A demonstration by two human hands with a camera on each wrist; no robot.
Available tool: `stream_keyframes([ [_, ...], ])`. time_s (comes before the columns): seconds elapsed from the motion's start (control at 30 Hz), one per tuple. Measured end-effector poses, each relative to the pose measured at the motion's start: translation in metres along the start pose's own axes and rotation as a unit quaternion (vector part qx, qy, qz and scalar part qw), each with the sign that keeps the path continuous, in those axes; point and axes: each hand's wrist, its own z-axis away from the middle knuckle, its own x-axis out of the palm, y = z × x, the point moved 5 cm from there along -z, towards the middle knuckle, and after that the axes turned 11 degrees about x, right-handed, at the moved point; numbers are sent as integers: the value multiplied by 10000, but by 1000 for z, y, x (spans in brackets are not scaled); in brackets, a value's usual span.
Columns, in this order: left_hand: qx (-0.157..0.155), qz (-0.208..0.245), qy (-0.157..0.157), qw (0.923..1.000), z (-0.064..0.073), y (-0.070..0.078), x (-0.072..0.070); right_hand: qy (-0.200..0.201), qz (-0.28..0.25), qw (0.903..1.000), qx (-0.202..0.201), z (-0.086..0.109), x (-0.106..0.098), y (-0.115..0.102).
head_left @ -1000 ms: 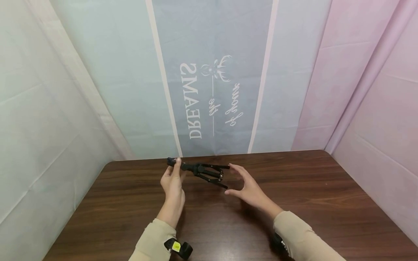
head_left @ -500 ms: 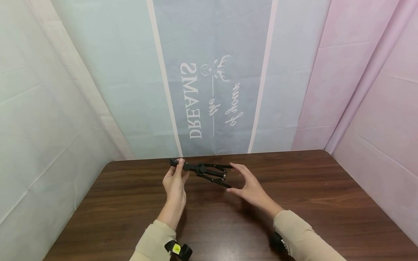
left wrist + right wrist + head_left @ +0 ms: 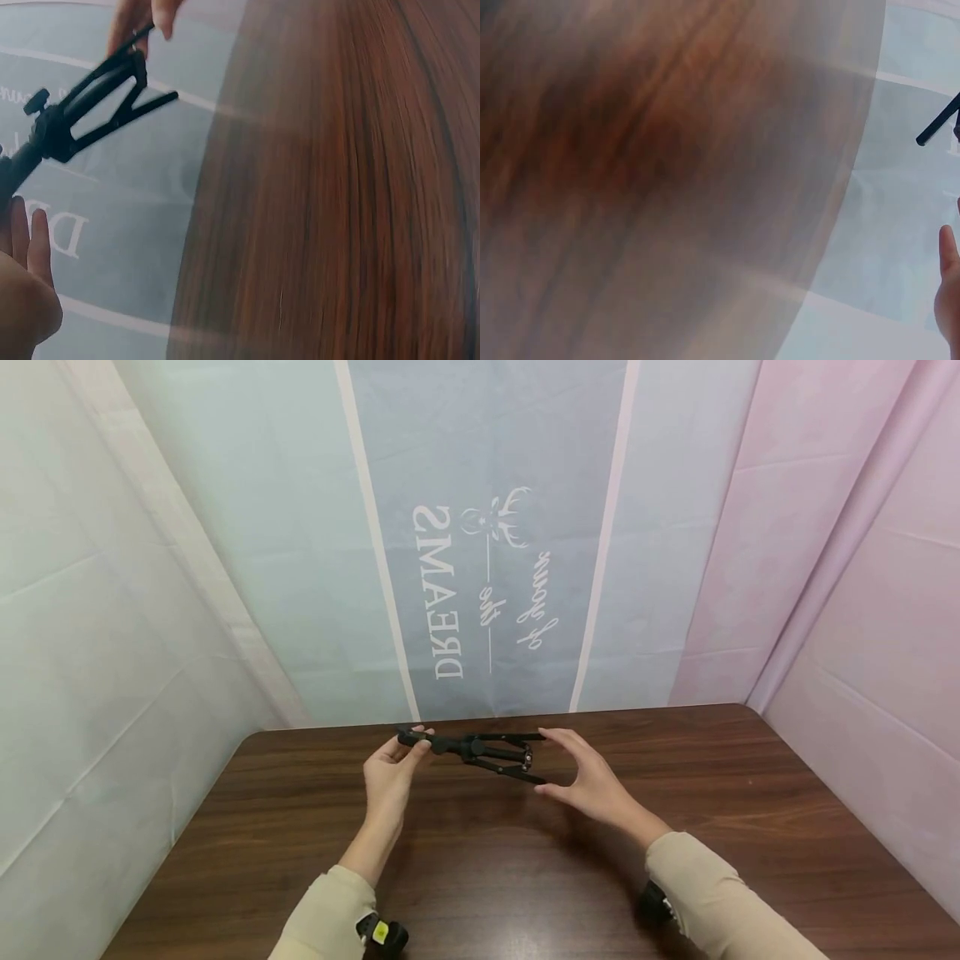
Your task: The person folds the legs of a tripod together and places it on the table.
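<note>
A small black tripod (image 3: 487,750) is held sideways above the table, its head to the left and its legs partly spread to the right. My left hand (image 3: 390,781) grips the head end between thumb and fingers. At the other end, my right hand (image 3: 596,781) curves round the leg tips, fingers at the upper leg and thumb at the lower one. In the left wrist view, the tripod (image 3: 52,131) shows a side knob and braces joining the legs to the centre column; one leg points free of the fingers. Only one leg (image 3: 937,124) shows clearly in the right wrist view.
The dark wood-grain table (image 3: 480,877) lies under both hands. Behind its far edge hangs a pale blue printed cloth (image 3: 487,460) with mirrored lettering. More pale cloth walls the left and right sides.
The tripod and both hands have shifted slightly to the right. The left thumb now lies lower and further along the head, and the left wrist has moved left. The right hand stays at the leg tips.
</note>
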Motion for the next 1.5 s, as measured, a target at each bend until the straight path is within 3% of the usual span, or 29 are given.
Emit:
stream_keyframes([
  [0.17, 241, -476, -516, 9972, -5, 5, -5, -122, 167, 9997, -92, -3, -6, -2],
  [0.3, 376, -1064, -922, 9893, -11, 9, -9, -158, 211, 9995, -172, -5, -12, -4],
  [0.5, 444, -1772, -1475, 9720, -21, 11, -14, -240, 301, 9991, -160, -8, -20, -9],
  [0.7, 483, -2479, -1887, 9490, -30, 11, -15, -308, 527, 9981, -116, -13, -24, -9],
  [1.07, 921, -3028, -2305, 9202, -38, 10, -10, -393, 591, 9972, -213, -22, -31, -9],
  [1.5, 1028, -3432, -2584, 8972, -41, 2, -3, -495, 857, 9951, 53, -30, -29, 2],
])
